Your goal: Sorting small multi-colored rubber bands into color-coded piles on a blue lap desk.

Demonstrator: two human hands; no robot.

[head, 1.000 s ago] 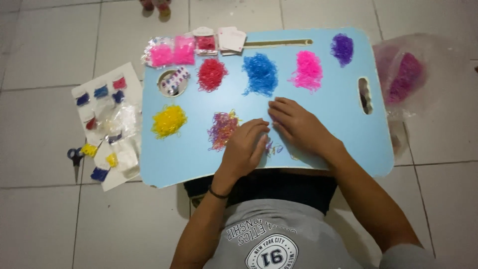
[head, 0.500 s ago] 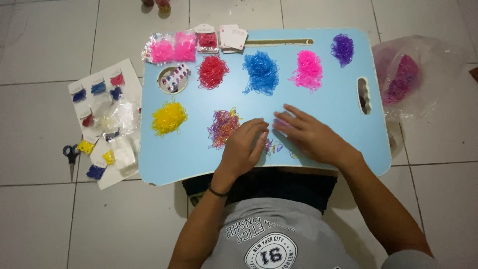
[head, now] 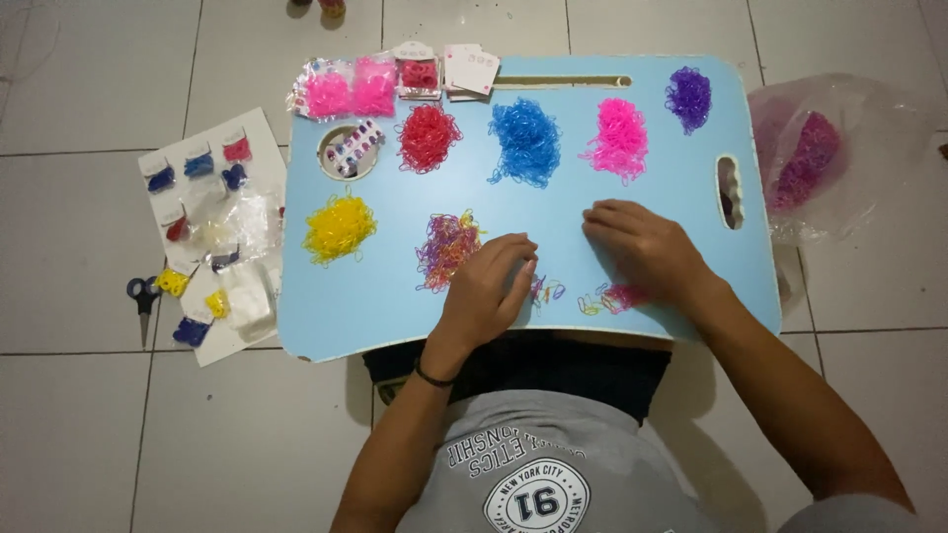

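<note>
Head cam, top-down. Light-blue lap tray [head: 671, 178] over person's legs, on tiled floor.

L hand [head: 486, 291] palm-down on tray, fingers curled close together, tips at right edge of mixed-colour band pile [head: 446, 248]. Can't tell if anything's pinched under them.

R hand [head: 647, 252] palm-down, fingers slightly spread and flat on tray surface, just below pink band pile [head: 619, 137]. No grip visible; nothing seen held. A few loose bands [head: 607, 299] lie near tray's front edge, partly under the R palm, more between the two hands.

Sorted piles along back of tray: red pile [head: 428, 136], blue pile [head: 524, 140], pink, then purple pile [head: 688, 98] at far right corner. Yellow pile [head: 339, 227] on left side, well apart from mixed pile. Round cup recess [head: 348, 151] w/ small items inside, near red pile.

Pink band packets [head: 351, 92] and small cards [head: 471, 71] at tray's back edge.

Off tray, left: white sheet [head: 212, 232] w/ small bagged bands, scissors [head: 144, 299] beside it. Right: clear plastic bag [head: 820, 148] w/ magenta bands, touching tray edge.
</note>
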